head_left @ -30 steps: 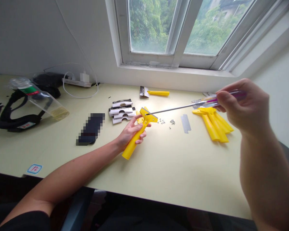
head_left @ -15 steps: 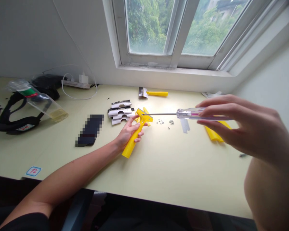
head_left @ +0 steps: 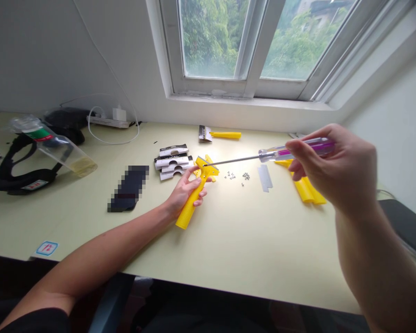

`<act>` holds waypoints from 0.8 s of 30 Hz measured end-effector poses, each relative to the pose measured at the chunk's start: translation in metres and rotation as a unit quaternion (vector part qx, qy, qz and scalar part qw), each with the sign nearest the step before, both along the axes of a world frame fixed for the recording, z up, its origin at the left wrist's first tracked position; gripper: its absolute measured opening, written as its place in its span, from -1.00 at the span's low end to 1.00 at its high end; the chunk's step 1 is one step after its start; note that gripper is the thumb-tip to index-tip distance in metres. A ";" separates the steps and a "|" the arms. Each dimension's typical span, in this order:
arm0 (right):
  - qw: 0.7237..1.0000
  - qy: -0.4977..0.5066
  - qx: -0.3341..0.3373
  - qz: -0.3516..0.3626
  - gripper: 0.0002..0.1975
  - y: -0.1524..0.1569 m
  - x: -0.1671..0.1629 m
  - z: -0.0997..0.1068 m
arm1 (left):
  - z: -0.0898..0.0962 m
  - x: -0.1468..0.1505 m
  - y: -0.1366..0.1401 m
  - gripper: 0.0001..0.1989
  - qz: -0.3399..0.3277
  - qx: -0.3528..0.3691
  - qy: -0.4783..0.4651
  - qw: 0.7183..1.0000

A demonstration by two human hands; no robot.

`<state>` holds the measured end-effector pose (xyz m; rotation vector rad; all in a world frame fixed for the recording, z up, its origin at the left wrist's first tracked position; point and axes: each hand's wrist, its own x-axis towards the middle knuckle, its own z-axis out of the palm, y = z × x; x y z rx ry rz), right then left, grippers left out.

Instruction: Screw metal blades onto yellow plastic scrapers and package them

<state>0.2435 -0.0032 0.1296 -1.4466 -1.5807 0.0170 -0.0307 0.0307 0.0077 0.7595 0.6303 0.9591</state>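
My left hand (head_left: 190, 190) is closed around a yellow scraper (head_left: 188, 208), its head up and its handle slanting down toward me. In my right hand (head_left: 339, 166) is a screwdriver (head_left: 280, 151) with a clear and purple handle. Its long shaft reaches left, and the tip meets the scraper's head, near a screw hole. To the right of the head lie small nuts (head_left: 230, 175) and a little heap of screws (head_left: 246, 176). A flat metal blade (head_left: 264, 178) rests farther right. Other yellow handles (head_left: 307, 188) lie partly behind my right hand.
Several black-and-white card sleeves (head_left: 175, 162) are stacked behind my left hand. A packaged yellow scraper (head_left: 225, 135) lies near the window. At left are a dark phone (head_left: 129, 189), a tilted plastic bottle (head_left: 64, 150), a black headset strap (head_left: 17, 178) and a power strip (head_left: 109, 121).
My right hand has turned over on the screwdriver, from outstretched fingers to a closed grip, and the handle has risen slightly. The left hand and scraper stay nearly still.
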 end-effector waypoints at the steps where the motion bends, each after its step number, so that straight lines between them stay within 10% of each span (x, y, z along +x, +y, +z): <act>1: 1.000 -0.023 -0.005 -0.007 -0.68 0.001 0.000 -0.001 | 0.000 0.000 0.001 -0.47 0.006 -0.004 -0.001 1.000; 7: 0.974 -0.151 -0.015 0.168 -0.64 0.001 0.009 0.002 | -0.001 -0.001 0.004 -0.43 0.025 -0.003 -0.002 1.000; 12: 0.981 -0.193 0.016 0.016 -0.67 0.000 0.012 0.005 | 0.000 -0.001 0.001 -0.48 0.018 0.009 0.009 1.000; 16: 0.979 -0.152 0.006 0.136 -0.56 0.001 0.012 0.004 | -0.002 0.000 0.001 -0.49 0.020 0.018 0.019 0.999; 19: 0.988 -0.140 0.024 0.060 -0.70 0.002 0.012 0.003 | -0.004 0.001 0.000 -0.52 0.016 0.032 0.026 0.999; 24: 0.982 -0.145 -0.003 0.125 -0.57 0.005 0.019 0.005 | -0.006 0.001 0.000 -0.54 0.020 0.044 0.030 0.998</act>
